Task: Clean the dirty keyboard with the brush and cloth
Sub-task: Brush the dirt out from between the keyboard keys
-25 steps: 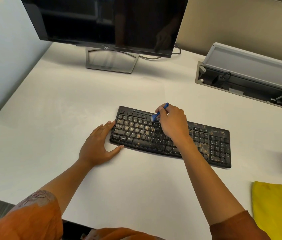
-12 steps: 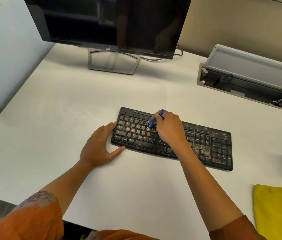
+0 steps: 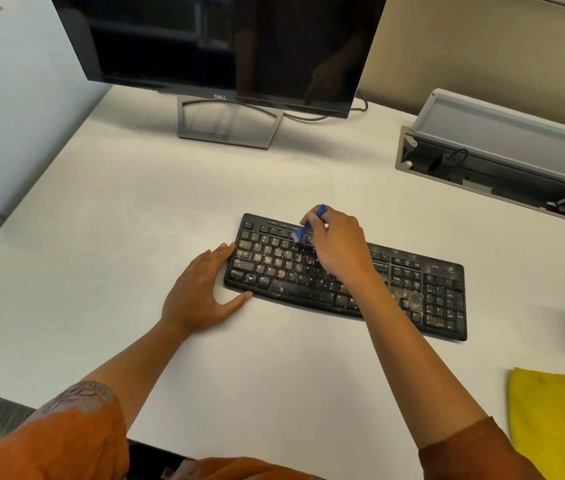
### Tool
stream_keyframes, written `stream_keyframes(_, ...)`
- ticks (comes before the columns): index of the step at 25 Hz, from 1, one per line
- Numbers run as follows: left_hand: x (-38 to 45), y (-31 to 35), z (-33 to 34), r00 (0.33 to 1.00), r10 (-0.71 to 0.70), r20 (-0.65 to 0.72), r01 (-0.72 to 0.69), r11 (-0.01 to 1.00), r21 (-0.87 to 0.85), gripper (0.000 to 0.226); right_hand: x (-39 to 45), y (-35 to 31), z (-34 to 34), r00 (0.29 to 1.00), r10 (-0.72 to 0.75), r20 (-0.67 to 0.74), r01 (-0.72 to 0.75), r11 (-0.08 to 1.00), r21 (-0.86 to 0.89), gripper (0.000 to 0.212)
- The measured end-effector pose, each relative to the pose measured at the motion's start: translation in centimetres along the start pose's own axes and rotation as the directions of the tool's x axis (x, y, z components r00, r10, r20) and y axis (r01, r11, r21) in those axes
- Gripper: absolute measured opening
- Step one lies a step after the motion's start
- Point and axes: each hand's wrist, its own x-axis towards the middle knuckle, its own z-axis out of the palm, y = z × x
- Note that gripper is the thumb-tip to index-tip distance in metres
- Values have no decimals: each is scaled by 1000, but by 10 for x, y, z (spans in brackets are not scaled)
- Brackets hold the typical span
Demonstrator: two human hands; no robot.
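On the white desk (image 3: 108, 258) we see the black, dirt-speckled keyboard (image 3: 423, 296) lying below the dark monitor (image 3: 218, 39). Our right hand (image 3: 338, 244) pinches the small blue-handled brush (image 3: 309, 226) with curled fingers, its pale bristle head down on the upper key rows, left of centre. Our left hand (image 3: 201, 289) lies flat on the desk with straight fingers, fingertips and thumb touching the keyboard's left edge (bracing it, palm down). At the desk's near right corner the yellow cloth (image 3: 558, 420) lies well apart from the keyboard. Compared with half a second ago, the brush has moved up and slightly right, from the letter rows to the function-key row, while the left hand has kept its place.
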Motion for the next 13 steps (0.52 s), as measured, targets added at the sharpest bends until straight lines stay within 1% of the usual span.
stream_keyframes(2,0,-1,0,1000,3,2,-3,1000,-2,93,-1,-6,2,992,-103,77,100,994,36,26)
stream_keyframes(3,0,-1,0,1000,4,2,-4,1000,-2,93,-1,-7,2,981,-150,127,149,989,18,26)
stream_keyframes(5,0,-1,0,1000,2,5,-2,1000,0,93,0,-4,-2,962,-178,207,202,974,-101,28)
stream_keyframes(7,0,-1,1,1000,3,5,-3,1000,2,93,5,3,-10,966,-148,214,205,939,-277,31)
stream_keyframes(8,0,-1,0,1000,1,3,-1,1000,4,93,6,4,-14,971,-141,194,200,924,-327,30)
stream_keyframes(9,0,-2,0,1000,-4,6,4,1000,6,94,6,4,-16,973,-151,174,201,925,-322,29)
stream_keyframes(10,-1,-2,0,1000,-7,10,7,1000,8,94,5,3,-17,972,-166,164,207,939,-274,27)
stream_keyframes(12,-1,-1,0,1000,-10,10,10,1000,8,94,1,1,-15,966,-180,183,213,960,-179,25)
stream_keyframes(13,-1,0,0,1000,-11,4,11,1000,7,94,0,2,-13,965,-174,197,209,963,-172,26)
